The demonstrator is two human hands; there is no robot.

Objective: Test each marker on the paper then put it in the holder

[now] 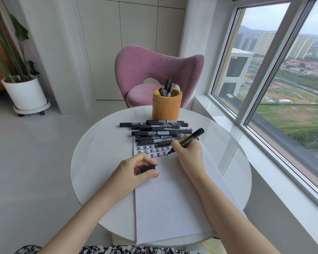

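Note:
My right hand [188, 154] grips an uncapped black marker [193, 137] with its tip down on the white paper [169, 198], at the end of rows of black written characters [151, 150]. The marker's black cap [147, 169] is pinched between the thumb and fingers of my left hand [136, 171], which rests on the paper's left part. Several capped black markers [154, 133] lie in a pile across the paper's far end. Behind them stands the orange cylindrical holder [167, 107] with a few markers [167, 88] upright in it.
The round white table [92, 162] carries everything. A pink chair [154, 70] stands just beyond the table. A large window [283, 70] runs along the right side. A potted plant in a white pot [26, 94] sits on the floor at far left.

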